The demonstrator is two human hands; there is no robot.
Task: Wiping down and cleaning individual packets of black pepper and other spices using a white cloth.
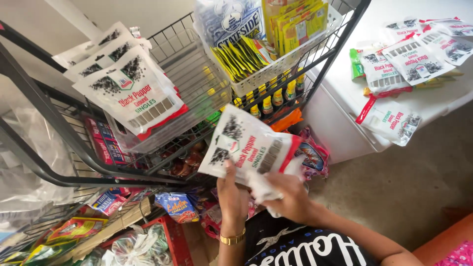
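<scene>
In the head view, the left hand (232, 197) grips the lower edge of a white spice packet (249, 145) with a red strip, thumb on its front. The right hand (290, 197) is closed around a crumpled white wrapper (261, 189) just below the packet. The packet is held up in front of the black wire rack (315, 74), close to the small yellow-capped bottles (273, 96). More white packets (130, 91) stand in a clear bin on the rack, to the left. Other packets (409, 59) lie on the white table (345, 93) at the right, one hanging over its edge. Bare floor (394, 182) opens between the table and the hands.
</scene>
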